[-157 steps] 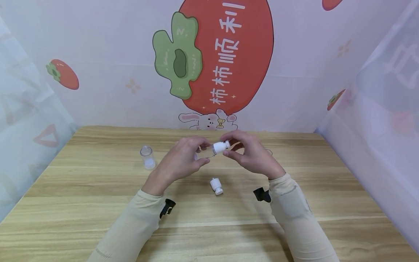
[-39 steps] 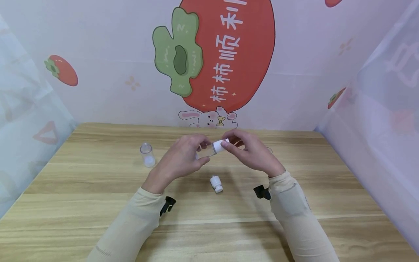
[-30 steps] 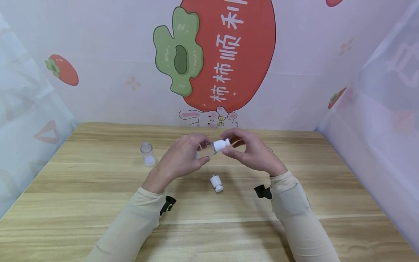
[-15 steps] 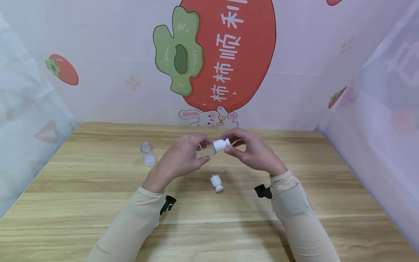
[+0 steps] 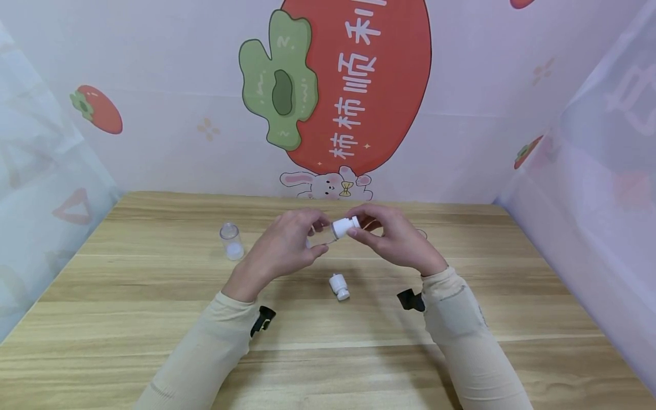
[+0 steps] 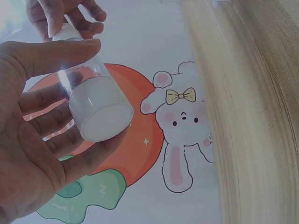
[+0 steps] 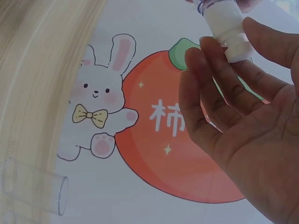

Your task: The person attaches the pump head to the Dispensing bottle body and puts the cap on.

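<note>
Above the table, my left hand (image 5: 287,242) grips a small clear bottle (image 6: 100,107) with a white bottom, thumb on one side and fingers on the other. The bottle lies tilted, its neck end towards my right hand (image 5: 394,236). On that end sits a white pump top (image 7: 226,23), which the right thumb and fingers pinch. Below the hands, a second white pump top (image 5: 339,286) lies on the table. A second clear bottle (image 5: 232,242), without a pump, stands left of the left hand.
A clear tube-like cover (image 7: 37,186) lies behind the right hand, mostly hidden in the head view. The wood table (image 5: 328,364) ends at a printed cloth backdrop (image 5: 169,148), with cloth at both sides too. Black straps show at both wrists.
The right thumb and fingers shift back and forth on the pump top; half a second ago the thumb was lower, now it presses its side. The left hand and bottle stay put.
</note>
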The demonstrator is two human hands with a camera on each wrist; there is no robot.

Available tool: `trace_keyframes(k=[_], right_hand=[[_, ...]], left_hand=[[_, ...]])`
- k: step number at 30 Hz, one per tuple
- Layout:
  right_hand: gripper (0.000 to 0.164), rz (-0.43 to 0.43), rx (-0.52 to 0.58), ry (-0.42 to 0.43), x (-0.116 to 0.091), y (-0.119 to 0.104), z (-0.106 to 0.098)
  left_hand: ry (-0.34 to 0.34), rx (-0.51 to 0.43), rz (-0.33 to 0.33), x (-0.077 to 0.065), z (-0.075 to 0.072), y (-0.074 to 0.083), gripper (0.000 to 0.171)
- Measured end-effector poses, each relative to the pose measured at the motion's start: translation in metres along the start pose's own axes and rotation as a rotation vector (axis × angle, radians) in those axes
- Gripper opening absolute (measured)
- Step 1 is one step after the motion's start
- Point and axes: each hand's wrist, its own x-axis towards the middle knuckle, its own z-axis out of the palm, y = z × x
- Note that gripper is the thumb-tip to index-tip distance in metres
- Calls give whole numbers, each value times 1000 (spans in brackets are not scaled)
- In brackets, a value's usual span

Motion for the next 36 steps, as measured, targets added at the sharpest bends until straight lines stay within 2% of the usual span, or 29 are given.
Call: trace_keyframes(k=[6, 22, 28, 36], right_hand=[[21, 9, -17, -6, 2, 20, 3], [29, 92, -30, -5, 2, 19, 4], [32, 58, -15, 8, 1, 20, 1], [32, -38, 44, -2, 0, 21, -2]], left_hand=[[2, 1, -3, -1, 0, 1, 36], [3, -1, -1, -1, -1, 3, 37], [-1, -10, 4, -1, -1, 3, 37], [-9, -18, 7, -1, -2, 3, 36]])
